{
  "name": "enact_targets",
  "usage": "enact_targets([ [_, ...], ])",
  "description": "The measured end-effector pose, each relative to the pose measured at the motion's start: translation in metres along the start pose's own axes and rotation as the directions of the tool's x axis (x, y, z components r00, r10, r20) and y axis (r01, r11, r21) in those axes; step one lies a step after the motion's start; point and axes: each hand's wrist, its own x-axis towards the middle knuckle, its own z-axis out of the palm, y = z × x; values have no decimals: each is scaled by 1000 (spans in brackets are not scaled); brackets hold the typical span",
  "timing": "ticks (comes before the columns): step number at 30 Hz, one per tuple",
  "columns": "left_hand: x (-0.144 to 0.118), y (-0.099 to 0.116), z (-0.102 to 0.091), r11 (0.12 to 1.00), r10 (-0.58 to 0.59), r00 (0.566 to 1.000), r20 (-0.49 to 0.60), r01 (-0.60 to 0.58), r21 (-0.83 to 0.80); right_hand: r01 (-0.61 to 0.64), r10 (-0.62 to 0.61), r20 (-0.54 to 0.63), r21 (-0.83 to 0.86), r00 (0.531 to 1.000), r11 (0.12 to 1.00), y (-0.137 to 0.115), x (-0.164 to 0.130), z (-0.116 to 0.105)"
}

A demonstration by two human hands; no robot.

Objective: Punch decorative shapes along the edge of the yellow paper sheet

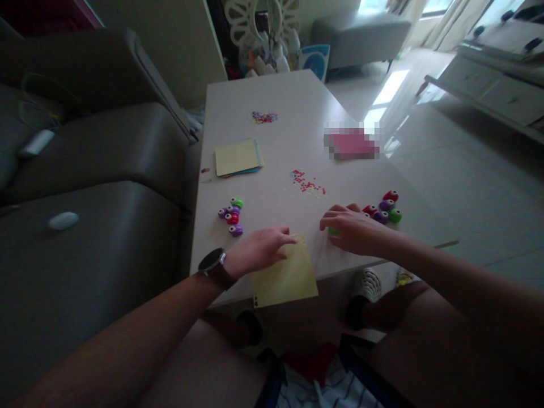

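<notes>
1. Yellow sheet (291,283): under and just right of the left hand (266,249), left of the right hand (351,229); left hand nearer. Long axis appears to run away from the body (partly covered, so tentative).
2. Green piece (334,231): directly beneath the right hand's fingers; its axis is hidden.
3. Left hand: spread, thumb apart, resting on the sheet. Right hand: fingers curled downward; cannot tell whether they pinch the green piece.
4. Counts on the desk (289,147): one loose sheet; five eyed pieces (232,218) beyond-left of the left hand; at least five more (381,217) just right of the right hand; two confetti patches (308,182), both beyond the hands; one paper stack (237,158), beyond-left of the left hand.
</notes>
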Motion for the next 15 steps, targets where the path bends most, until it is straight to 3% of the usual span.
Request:
enact_targets([
  [3, -4, -7, -18, 999, -50, 996, -70, 49, -16, 48, -48, -15, 11, 999, 999, -10, -4, -1],
  [6, -12, -15, -42, 983, -181, 969, -171, 175, -47, 113, -113, -26, 1, 993, 994, -18, -8, -2],
  [10, -28, -27, -64, 910, -396, 875, -277, 414, 9, 179, -179, 5, -15, 984, 984, -26, -11, -3],
  [13, -41, -40, -68, 796, -556, 792, -252, 595, 114, 192, -192, 34, 5, 981, 981, -32, -12, -2],
  [15, -47, -50, -65, 762, -616, 762, -199, 641, 95, 180, -182, 59, 43, 982, 983, -35, -13, 0],
])
